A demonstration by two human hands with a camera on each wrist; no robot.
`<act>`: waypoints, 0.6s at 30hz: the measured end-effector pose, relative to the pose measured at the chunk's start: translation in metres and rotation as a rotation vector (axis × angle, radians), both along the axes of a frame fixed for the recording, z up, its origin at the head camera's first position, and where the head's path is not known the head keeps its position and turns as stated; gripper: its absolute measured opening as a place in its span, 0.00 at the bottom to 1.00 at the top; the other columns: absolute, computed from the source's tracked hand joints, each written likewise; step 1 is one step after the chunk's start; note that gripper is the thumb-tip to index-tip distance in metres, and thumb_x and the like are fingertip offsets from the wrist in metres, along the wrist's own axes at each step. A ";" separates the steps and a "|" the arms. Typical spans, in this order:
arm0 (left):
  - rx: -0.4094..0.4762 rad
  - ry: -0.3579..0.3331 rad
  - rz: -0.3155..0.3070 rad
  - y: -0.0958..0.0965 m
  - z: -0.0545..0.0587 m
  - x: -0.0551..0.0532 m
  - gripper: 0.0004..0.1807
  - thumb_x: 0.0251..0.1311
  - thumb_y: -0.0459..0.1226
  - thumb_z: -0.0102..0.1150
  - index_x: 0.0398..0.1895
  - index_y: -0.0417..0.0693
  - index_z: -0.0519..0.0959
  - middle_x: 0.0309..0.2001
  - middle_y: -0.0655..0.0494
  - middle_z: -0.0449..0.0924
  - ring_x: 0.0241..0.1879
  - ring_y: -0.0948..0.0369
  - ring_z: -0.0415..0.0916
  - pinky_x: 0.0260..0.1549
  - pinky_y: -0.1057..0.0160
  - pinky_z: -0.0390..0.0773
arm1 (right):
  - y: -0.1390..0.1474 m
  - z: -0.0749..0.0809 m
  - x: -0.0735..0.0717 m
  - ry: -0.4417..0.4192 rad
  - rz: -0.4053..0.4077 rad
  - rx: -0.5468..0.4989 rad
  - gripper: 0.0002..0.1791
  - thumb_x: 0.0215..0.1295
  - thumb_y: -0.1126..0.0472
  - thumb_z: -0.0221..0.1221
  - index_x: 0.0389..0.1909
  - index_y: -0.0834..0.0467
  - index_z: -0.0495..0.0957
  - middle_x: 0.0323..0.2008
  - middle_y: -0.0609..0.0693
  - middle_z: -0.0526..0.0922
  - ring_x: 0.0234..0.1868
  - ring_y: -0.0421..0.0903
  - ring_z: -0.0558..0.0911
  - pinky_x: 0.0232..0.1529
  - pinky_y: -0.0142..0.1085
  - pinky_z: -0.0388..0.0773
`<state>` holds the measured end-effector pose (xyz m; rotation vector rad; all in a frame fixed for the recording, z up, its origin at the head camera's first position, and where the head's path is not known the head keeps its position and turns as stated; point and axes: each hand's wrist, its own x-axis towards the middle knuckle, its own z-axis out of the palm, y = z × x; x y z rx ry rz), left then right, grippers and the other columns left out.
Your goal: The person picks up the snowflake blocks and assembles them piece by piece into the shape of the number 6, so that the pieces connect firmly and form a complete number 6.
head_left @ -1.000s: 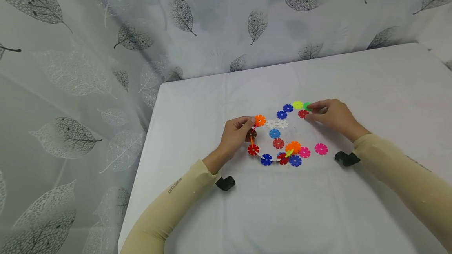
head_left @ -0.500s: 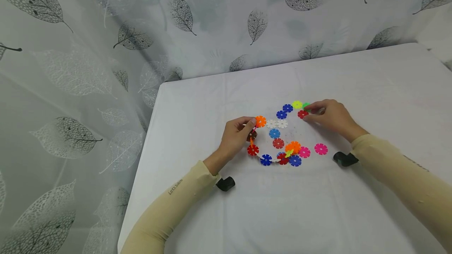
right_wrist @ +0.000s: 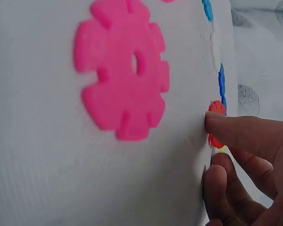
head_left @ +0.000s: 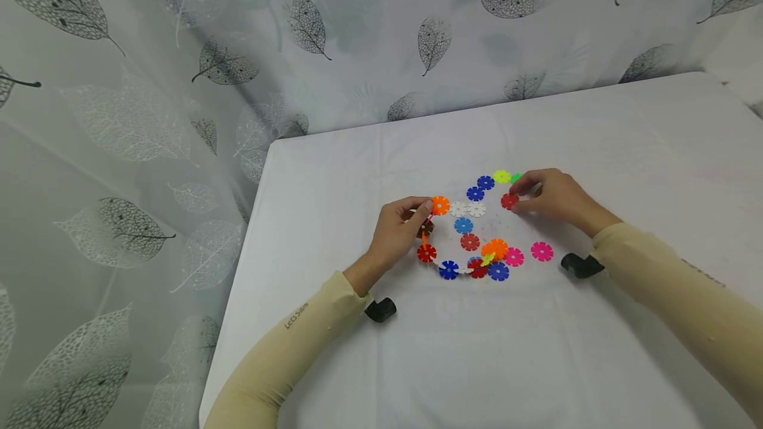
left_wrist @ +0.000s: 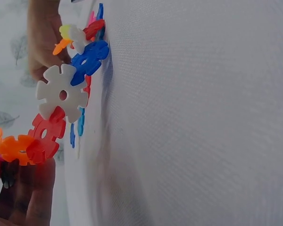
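Note:
My left hand [head_left: 395,229] grips the near end of a chain of slotted snowflake discs, with an orange disc [head_left: 440,205] up at the fingertips. From there the chain curves down through a red disc [head_left: 426,253] and a blue disc [head_left: 449,270] to a cluster at the right. The left wrist view shows a white disc [left_wrist: 59,94] slotted between red and blue ones. My right hand [head_left: 559,198] pinches a loose red disc [head_left: 509,201] between thumb and fingers, low over the table. Behind those fingers a green disc [head_left: 516,178] is partly hidden.
Loose discs lie on the white-covered table [head_left: 477,349]: blue [head_left: 475,194], yellow [head_left: 501,177], white [head_left: 476,209], light blue [head_left: 463,226], and pink [head_left: 542,251]. Black wrist cameras hang below both sleeves. A leaf-print curtain [head_left: 369,32] backs the table.
The right hand's fingers have closed on the red disc and drawn it slightly toward the person, away from the green one. The left hand with the chain has barely moved.

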<state>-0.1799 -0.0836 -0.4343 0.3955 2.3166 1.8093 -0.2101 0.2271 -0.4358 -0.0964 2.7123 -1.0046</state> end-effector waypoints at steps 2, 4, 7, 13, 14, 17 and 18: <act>-0.004 0.002 0.001 0.000 0.000 0.000 0.16 0.75 0.42 0.56 0.55 0.41 0.83 0.42 0.37 0.83 0.32 0.56 0.82 0.36 0.61 0.85 | -0.002 0.001 0.001 0.002 0.006 -0.017 0.23 0.59 0.60 0.72 0.52 0.63 0.80 0.47 0.61 0.80 0.50 0.62 0.76 0.48 0.50 0.79; -0.010 0.006 0.002 0.000 0.001 0.001 0.16 0.75 0.42 0.56 0.55 0.42 0.83 0.42 0.38 0.83 0.32 0.57 0.82 0.36 0.61 0.85 | -0.005 0.000 0.003 0.006 0.014 -0.030 0.21 0.60 0.61 0.72 0.51 0.63 0.80 0.44 0.59 0.80 0.49 0.60 0.77 0.48 0.49 0.79; -0.016 0.007 0.000 0.000 0.001 0.001 0.17 0.75 0.43 0.56 0.55 0.42 0.83 0.42 0.39 0.83 0.33 0.57 0.82 0.36 0.62 0.85 | -0.009 -0.001 0.004 0.010 0.025 -0.034 0.20 0.61 0.63 0.71 0.52 0.63 0.80 0.42 0.57 0.81 0.47 0.58 0.78 0.49 0.48 0.79; -0.014 0.001 0.003 0.000 0.002 0.002 0.16 0.74 0.43 0.56 0.55 0.43 0.83 0.42 0.39 0.84 0.33 0.56 0.82 0.36 0.61 0.85 | -0.013 0.001 0.004 -0.001 0.050 0.001 0.24 0.61 0.57 0.70 0.56 0.61 0.81 0.44 0.57 0.82 0.48 0.58 0.78 0.45 0.46 0.79; -0.016 0.000 0.006 0.000 0.002 0.002 0.16 0.74 0.43 0.57 0.55 0.43 0.83 0.42 0.39 0.84 0.33 0.56 0.82 0.36 0.61 0.85 | -0.013 0.002 0.004 -0.004 0.053 0.008 0.24 0.61 0.56 0.71 0.56 0.61 0.82 0.44 0.57 0.82 0.48 0.58 0.78 0.44 0.46 0.79; -0.021 -0.008 0.014 0.000 0.002 0.002 0.16 0.74 0.43 0.57 0.55 0.43 0.84 0.40 0.41 0.85 0.32 0.57 0.82 0.34 0.62 0.84 | -0.014 0.003 0.005 -0.007 0.059 0.019 0.24 0.60 0.53 0.72 0.53 0.61 0.83 0.45 0.57 0.83 0.48 0.58 0.77 0.44 0.47 0.79; -0.022 -0.010 0.016 0.000 0.002 0.002 0.16 0.74 0.43 0.57 0.55 0.43 0.84 0.40 0.41 0.85 0.32 0.57 0.82 0.34 0.62 0.84 | -0.014 0.003 0.005 -0.004 0.062 0.020 0.23 0.59 0.54 0.73 0.52 0.61 0.83 0.45 0.58 0.83 0.48 0.58 0.77 0.44 0.47 0.79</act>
